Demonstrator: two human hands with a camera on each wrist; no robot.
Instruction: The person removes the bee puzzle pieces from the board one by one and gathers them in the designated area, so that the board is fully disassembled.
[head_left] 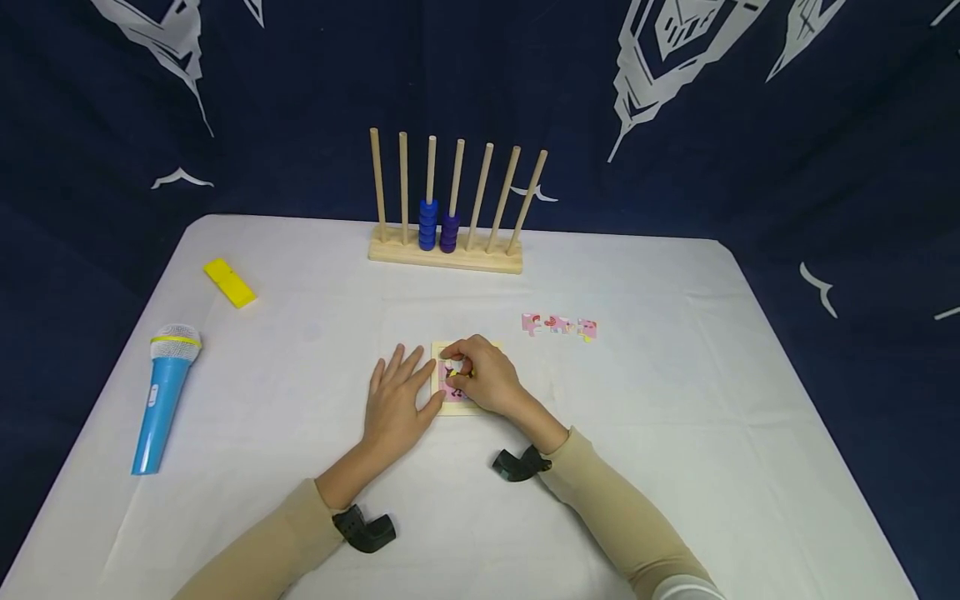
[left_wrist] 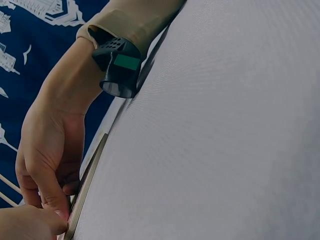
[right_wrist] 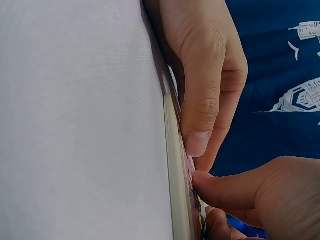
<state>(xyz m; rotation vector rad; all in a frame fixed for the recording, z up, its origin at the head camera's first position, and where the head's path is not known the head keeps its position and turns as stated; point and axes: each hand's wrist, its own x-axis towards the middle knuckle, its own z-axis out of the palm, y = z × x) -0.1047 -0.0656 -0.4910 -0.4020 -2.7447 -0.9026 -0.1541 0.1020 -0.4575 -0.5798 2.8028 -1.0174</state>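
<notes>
A small puzzle board [head_left: 453, 409] with a cream frame and a pink picture lies flat on the table. My left hand [head_left: 392, 412] rests beside its left edge, fingers spread and straight, thumb [right_wrist: 199, 142] at the frame's near left side. Over the picture, my right hand [head_left: 487, 375] pinches at a puzzle piece [head_left: 453, 372], index finger bent and thumb [right_wrist: 205, 182] low against the picture. The fingers hide most of that piece and the board's right part. Three loose pink pieces [head_left: 558, 324] lie in a row beyond the board, to the right.
A wooden peg stand [head_left: 446, 260] with blue and purple beads stands at the back. At the left lie a yellow block [head_left: 229, 282] and a blue toy microphone [head_left: 161, 408]. A dark patterned curtain [head_left: 315, 108] hangs behind the white table [head_left: 660, 367].
</notes>
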